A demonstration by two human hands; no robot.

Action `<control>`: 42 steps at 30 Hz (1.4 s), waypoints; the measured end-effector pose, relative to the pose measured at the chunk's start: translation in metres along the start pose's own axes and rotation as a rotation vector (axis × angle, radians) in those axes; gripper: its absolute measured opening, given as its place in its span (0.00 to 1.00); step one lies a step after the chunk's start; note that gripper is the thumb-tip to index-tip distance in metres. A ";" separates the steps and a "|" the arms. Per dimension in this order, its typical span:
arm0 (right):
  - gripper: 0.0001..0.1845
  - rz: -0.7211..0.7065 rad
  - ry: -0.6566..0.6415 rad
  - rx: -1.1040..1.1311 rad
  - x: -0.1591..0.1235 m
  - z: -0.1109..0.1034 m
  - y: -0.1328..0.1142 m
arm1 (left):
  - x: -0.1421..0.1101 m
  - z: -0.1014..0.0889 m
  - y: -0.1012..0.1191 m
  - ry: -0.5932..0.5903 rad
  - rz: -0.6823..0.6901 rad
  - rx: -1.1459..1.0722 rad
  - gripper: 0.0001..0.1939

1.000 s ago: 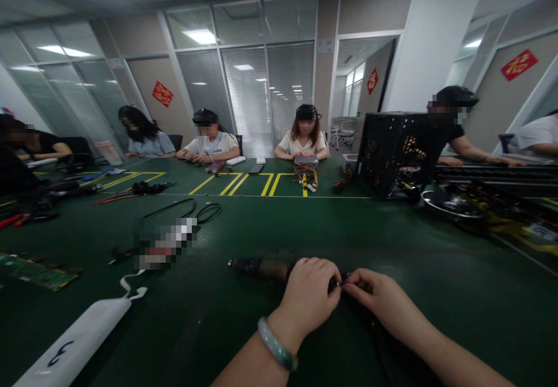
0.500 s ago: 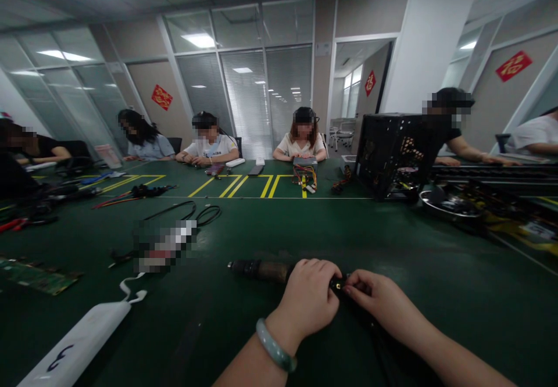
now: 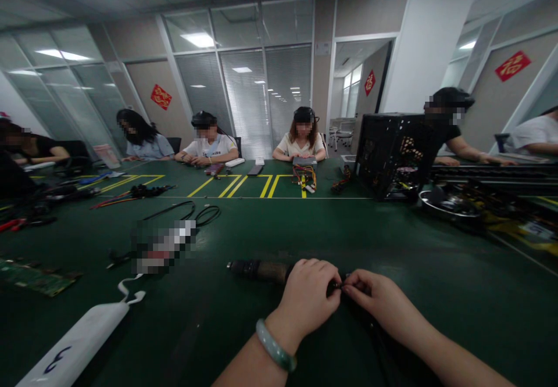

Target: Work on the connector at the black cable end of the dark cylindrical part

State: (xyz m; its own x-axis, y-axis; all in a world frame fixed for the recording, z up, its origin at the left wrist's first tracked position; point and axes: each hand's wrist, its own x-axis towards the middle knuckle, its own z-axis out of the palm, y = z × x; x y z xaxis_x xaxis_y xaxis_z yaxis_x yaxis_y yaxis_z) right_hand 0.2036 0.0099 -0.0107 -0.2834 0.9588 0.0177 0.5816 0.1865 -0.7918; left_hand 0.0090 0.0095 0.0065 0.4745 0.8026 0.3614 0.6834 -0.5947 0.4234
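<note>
Narrowing a gap seen half a second ago, the right hand [image 3: 377,293] pinches a tiny, unclear piece [image 3: 338,286] beside the screwdriver [image 3: 271,272], clasped in the left hand's [image 3: 308,291] fingers at lower center frame, seemingly bringing both into contact.

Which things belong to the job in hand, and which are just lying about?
In the job:
dark cylindrical tool in the left grip
small dark piece pinched in the right grip, too small to identify

Lying about, seemingly:
white oblong plastic block
flat green circuit board
black boxlike computer case
</note>
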 end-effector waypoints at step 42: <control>0.04 0.028 0.237 -0.460 0.000 -0.002 -0.021 | -0.002 -0.009 0.009 0.020 0.068 0.025 0.36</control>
State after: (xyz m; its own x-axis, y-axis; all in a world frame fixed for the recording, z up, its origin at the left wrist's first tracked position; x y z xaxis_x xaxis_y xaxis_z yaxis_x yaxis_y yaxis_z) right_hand 0.1929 0.0060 0.0074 -0.1137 0.9769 0.1807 0.8767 0.1842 -0.4443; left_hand 0.0097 0.0019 0.0171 0.5091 0.7595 0.4049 0.6639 -0.6459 0.3769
